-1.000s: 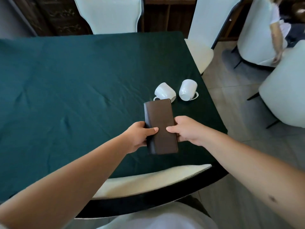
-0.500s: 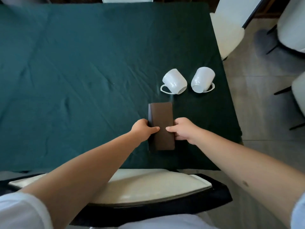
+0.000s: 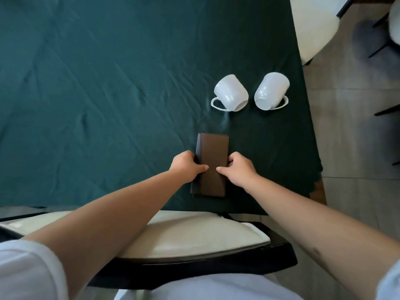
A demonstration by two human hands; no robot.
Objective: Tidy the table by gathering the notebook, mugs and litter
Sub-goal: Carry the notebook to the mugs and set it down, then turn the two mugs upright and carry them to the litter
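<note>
Notebook: brown, closed, lying flat near the desk's front edge on the green cloth. Your left hand grips its left edge, your right hand its right edge, thumbs on the cover. Mugs: two, white, tipped on their sides just beyond the notebook, left mug and right mug side by side, apart. Chair: cream seat, below your arms.

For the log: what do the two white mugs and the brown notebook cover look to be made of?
Left white mug and right white mug: glazed ceramic by the look, glossy with bright highlights. Brown notebook, gripped by the left hand and right hand: matte leather or imitation leather, smooth and even; which one cannot be told.
</note>
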